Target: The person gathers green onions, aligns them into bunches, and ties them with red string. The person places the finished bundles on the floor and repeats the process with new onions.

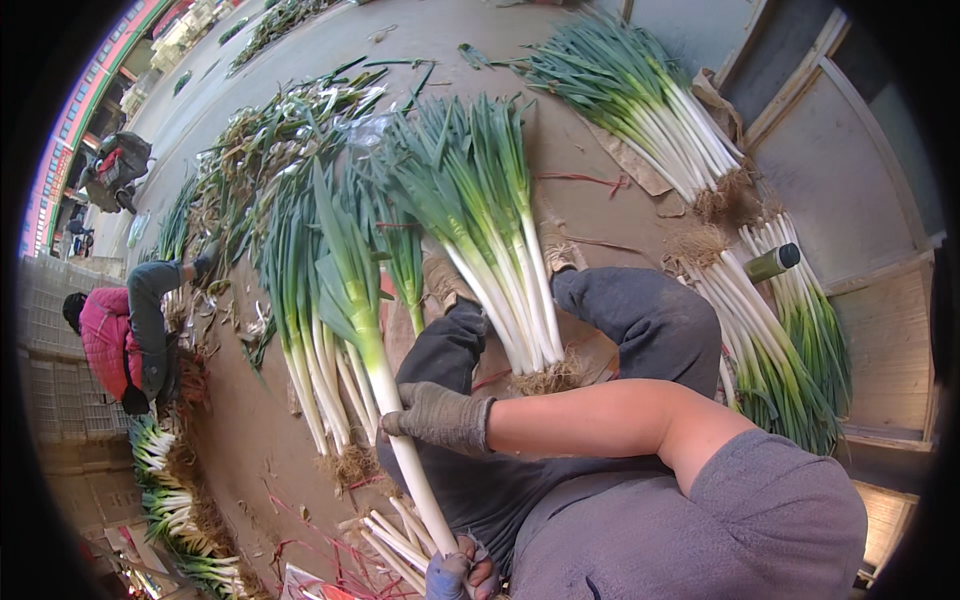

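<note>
A single thick green onion point(415, 465) slants from the lower middle up to the left, its leaves pointing away. My right hand point(439, 416), in a grey knit glove, grips the middle of its white shaft. Lower down, my left hand point(461, 574), in a worn blue-grey glove with bare fingertips, holds the same stalk near its lower end, and its roots are hidden. Between my legs lies a bunch of green onions point(510, 292), roots towards me. Another bunch point(311, 375) lies left of it. Loose white stalks point(397, 536) lie just beside my left hand.
Farther off is a heap of stripped leaves point(262, 142). More bunches point(645, 112) lie at the upper right, and others point(750, 330) at my right by a green bottle point(772, 263). Red ties point(330, 551) litter the ground at lower left. A person in pink point(109, 341) bends at far left.
</note>
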Demonstrator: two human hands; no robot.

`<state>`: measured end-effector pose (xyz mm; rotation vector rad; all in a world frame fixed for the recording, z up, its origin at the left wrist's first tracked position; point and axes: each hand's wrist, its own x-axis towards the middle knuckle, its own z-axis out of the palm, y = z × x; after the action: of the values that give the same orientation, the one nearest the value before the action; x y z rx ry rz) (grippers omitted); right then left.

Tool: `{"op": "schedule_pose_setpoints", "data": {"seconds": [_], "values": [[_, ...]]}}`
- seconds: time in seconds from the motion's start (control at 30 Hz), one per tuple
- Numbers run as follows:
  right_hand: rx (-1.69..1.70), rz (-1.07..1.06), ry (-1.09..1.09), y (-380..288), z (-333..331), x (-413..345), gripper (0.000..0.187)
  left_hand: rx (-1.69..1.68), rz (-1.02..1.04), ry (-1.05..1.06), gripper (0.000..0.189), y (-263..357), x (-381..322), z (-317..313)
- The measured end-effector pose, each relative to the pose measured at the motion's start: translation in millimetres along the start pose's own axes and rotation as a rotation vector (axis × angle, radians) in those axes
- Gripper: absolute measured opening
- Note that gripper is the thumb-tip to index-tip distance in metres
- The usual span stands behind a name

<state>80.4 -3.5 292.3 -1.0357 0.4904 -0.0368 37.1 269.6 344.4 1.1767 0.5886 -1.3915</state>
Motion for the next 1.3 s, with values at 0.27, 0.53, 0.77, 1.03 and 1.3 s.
{"op": "schedule_pose_setpoints", "data": {"seconds": [0.27,0.53,0.77,1.03,1.3], "values": [[-0.088,-0.285,0.118,-165.3,-121.5,52.8,0.025,0.504,0.603,-0.108,0.019,37.2,87.8,112.4],[-0.336,-0.187,0.284,-129.8,-245.1,98.2,0.030,0.800,0.805,0.150,0.026,-8.0,288.1,161.5],[-0.771,0.145,0.518,65.7,-348.8,121.9,0.058,1.222,0.295,0.166,0.050,-83.3,378.2,135.9],[-0.761,0.165,0.546,92.9,-346.5,133.9,0.069,1.213,0.182,0.171,0.046,-72.2,379.4,135.2],[-0.815,0.122,0.543,81.1,-343.3,133.4,0.065,1.318,0.153,0.244,0.051,-59.0,371.9,143.3]]}}
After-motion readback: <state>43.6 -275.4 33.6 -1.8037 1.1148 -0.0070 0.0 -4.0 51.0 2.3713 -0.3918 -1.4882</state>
